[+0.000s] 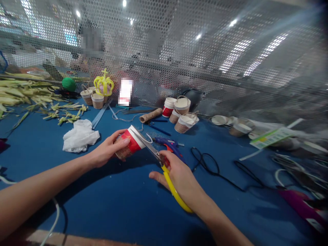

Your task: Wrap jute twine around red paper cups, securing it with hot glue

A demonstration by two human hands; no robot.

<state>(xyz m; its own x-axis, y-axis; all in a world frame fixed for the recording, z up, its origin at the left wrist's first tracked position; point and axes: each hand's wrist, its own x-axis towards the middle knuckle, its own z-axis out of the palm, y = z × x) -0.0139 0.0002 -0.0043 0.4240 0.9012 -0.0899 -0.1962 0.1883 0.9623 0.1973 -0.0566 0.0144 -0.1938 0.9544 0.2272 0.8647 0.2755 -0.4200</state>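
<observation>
Left hand: fingers clamped on the red cup, thumb lying across its red side
Red cup: held above the bench, tilted, its white rim toward the right hand and its lower part wrapped in brown material
Right hand: fingers closed on the scissors near the pivot, thumb stretched out to the side
Scissors: yellow handles, metal blades reaching to the white rim of the red cup; a thin white curl shows beside the blades
Glue gun: blue, lying on the bench just beyond the right hand
Brown roll: on the bench beyond the red cup, near some dark blue sticks
Small pots: grouped behind the glue gun, with a stack of red and white cups beside them
White crumpled sheet: on the bench, beyond the left forearm
Yellow crown: at the back, above more small brown pots
Green ball: to the left of the crown, near pale dry strips
Black cord: looped on the bench, to the right of the right hand
Mesh panel: upright along the back of the bench
</observation>
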